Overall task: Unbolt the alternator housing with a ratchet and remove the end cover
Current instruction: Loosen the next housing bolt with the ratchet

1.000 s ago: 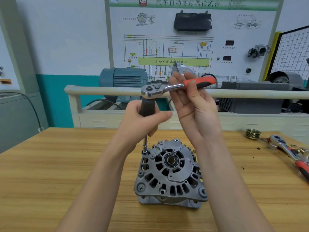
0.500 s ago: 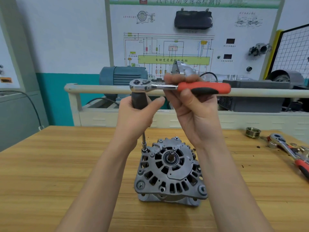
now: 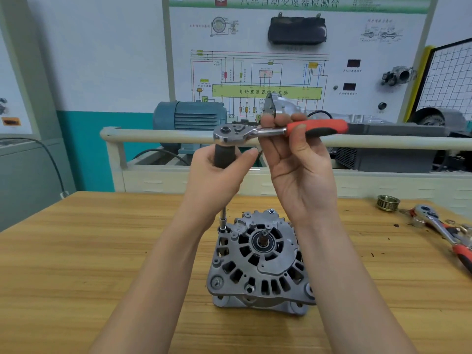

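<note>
On the wooden table (image 3: 76,251) in front of me stands the alternator (image 3: 258,261), near centre, vented end cover facing up. Both my forearms reach up from the near edge and meet above it. My right hand (image 3: 301,180) is raised palm toward me, fingers curled over the ratchet (image 3: 278,130) where its steel neck meets the red handle, holding it level with the handle pointing right. My left hand (image 3: 217,180) sits lower, fingers wrapped round the dark grip (image 3: 224,155) under the ratchet head. From that fist a thin extension (image 3: 223,218) drops straight onto a bolt at the housing's far-left corner. At far right lie a second ratchet (image 3: 444,231) and a pulley (image 3: 388,202).
</note>
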A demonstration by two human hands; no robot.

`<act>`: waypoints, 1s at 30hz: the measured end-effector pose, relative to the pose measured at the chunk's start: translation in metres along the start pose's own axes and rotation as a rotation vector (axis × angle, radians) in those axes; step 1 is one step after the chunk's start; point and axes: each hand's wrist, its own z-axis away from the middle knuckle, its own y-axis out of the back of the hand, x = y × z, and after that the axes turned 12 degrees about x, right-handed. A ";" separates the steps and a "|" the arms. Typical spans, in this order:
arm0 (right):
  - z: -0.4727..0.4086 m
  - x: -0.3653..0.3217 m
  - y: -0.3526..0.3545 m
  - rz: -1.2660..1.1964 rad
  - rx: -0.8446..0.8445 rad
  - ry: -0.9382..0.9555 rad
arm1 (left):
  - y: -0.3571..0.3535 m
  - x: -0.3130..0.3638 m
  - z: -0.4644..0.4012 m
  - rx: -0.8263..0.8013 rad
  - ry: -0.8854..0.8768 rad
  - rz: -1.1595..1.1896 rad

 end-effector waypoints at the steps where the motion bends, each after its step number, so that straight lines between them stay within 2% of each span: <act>1: 0.001 0.000 0.001 0.005 -0.044 0.020 | -0.002 -0.001 0.000 0.061 -0.008 -0.010; 3: 0.003 0.002 0.003 0.045 -0.125 0.072 | -0.004 -0.002 0.000 0.142 -0.002 -0.004; 5: 0.003 0.005 0.004 0.053 -0.151 0.088 | -0.002 -0.002 -0.001 0.126 0.005 0.002; 10: -0.001 0.008 -0.001 -0.020 0.117 0.010 | 0.009 0.000 -0.002 -0.215 -0.049 -0.057; 14: -0.004 0.007 -0.003 -0.055 0.168 -0.092 | 0.008 -0.001 0.000 -0.332 -0.040 -0.054; 18: -0.003 0.005 -0.004 -0.098 0.131 -0.110 | 0.004 -0.002 -0.002 -0.240 0.017 -0.038; 21: -0.002 0.003 -0.001 -0.118 0.085 -0.077 | 0.000 -0.002 -0.001 -0.083 0.002 -0.048; 24: 0.000 0.005 0.002 -0.071 -0.027 -0.026 | -0.003 -0.003 -0.001 0.097 -0.008 -0.042; 26: 0.001 0.006 0.004 -0.014 -0.105 0.032 | -0.004 -0.003 -0.001 0.161 -0.003 -0.042; 28: 0.001 0.007 0.004 0.020 -0.117 0.060 | -0.003 -0.003 -0.001 0.141 0.001 -0.046; 30: -0.001 0.008 0.001 0.004 -0.030 0.027 | 0.002 -0.002 -0.001 0.017 -0.002 -0.060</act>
